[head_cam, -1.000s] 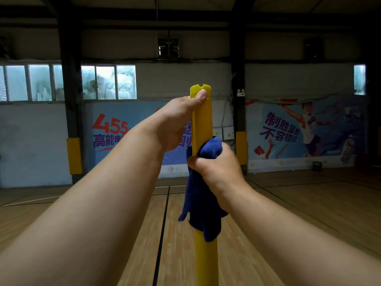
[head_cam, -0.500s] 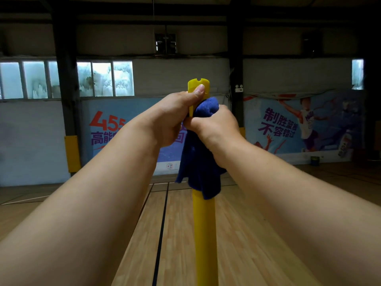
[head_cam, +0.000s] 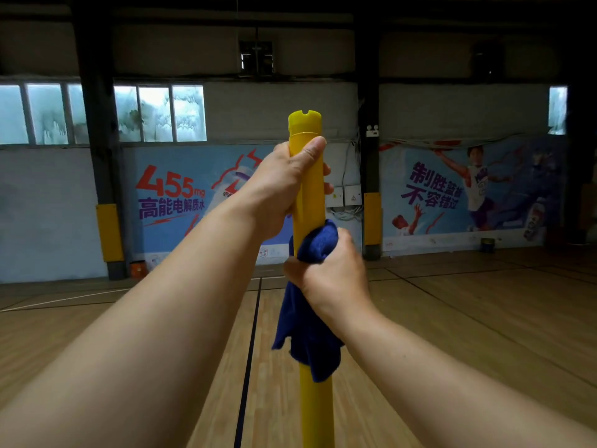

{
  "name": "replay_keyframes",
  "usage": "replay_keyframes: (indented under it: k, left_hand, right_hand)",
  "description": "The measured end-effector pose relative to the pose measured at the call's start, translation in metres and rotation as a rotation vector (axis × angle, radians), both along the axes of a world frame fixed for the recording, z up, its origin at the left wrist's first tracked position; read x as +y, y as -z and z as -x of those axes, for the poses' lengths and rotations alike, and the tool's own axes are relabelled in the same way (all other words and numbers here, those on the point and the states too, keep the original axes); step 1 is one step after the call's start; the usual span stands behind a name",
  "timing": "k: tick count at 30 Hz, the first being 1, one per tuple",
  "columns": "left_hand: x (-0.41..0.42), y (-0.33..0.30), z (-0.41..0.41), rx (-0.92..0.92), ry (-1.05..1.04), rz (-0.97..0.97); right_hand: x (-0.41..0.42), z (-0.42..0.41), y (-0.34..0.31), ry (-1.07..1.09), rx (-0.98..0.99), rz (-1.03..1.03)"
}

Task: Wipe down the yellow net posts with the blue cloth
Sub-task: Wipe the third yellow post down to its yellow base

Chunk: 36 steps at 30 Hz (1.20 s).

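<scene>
Item, centre frame: yellow net post (head_cam: pixel 311 202), upright, my left hand (head_cam: pixel 284 192) wrapped tight around it just under the notched cap. My right hand (head_cam: pixel 332 276) is clenched on the blue cloth (head_cam: pixel 310 337), folded around the post directly below. Change: cloth has dropped from the cap half a second ago, so I judge the top section wiped and a downward stroke underway.

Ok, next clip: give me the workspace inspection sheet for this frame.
Surface: wooden court floor, dark lines.
Job's things: yellow post upright; blue cloth wrapped round it below the top.
Clutter: orange item and small bin by the wall.
Hands: left hand grips the post near the top; right hand clamps the cloth.
Cables: wires under the wall boxes.
Surroundings: banners, windows, dark pillars.
</scene>
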<state>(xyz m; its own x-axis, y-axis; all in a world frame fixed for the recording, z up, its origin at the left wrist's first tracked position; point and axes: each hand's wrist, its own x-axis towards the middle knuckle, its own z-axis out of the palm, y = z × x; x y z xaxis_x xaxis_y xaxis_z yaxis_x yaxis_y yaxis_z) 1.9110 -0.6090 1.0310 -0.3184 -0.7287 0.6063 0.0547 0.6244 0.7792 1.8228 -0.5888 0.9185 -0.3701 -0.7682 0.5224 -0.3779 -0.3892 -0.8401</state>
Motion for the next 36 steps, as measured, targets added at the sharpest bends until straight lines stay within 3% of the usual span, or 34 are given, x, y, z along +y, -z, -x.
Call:
replay_keyframes:
  k: [11,26,36]
  left_hand:
    - [0.0,0.028,0.004,0.046,-0.066,0.029]
    - [0.0,0.026,-0.001,0.063,0.038,-0.019]
    - [-0.001,0.026,-0.006,0.032,0.075,-0.007]
  right_hand:
    - [0.012,-0.007,0.054,-0.026,-0.051,-0.092]
    - [0.004,-0.002,-0.026,-0.051,-0.03,-0.056]
    - [0.014,-0.009,0.016,0.006,-0.025,-0.05]
